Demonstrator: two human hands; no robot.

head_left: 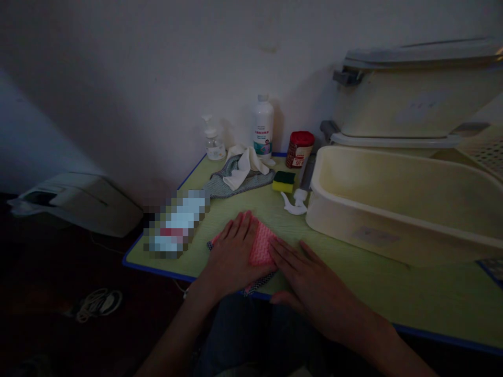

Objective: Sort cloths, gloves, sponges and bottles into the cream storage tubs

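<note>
From here I see the left fingers [237, 229] spread flat over the pink cloth [264, 246] and the right fingers [288, 256] extended against its side, neither clenched, as it lies on the green surface [334, 283] near the sponge [283, 181].

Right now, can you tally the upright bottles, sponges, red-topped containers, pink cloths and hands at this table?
Upright bottles: 2 (pump bottle, tall white bottle)
Sponge: 1
Red-topped container: 1
Pink cloth: 1
Hands: 2 (left hand, right hand)
Total: 7
</note>
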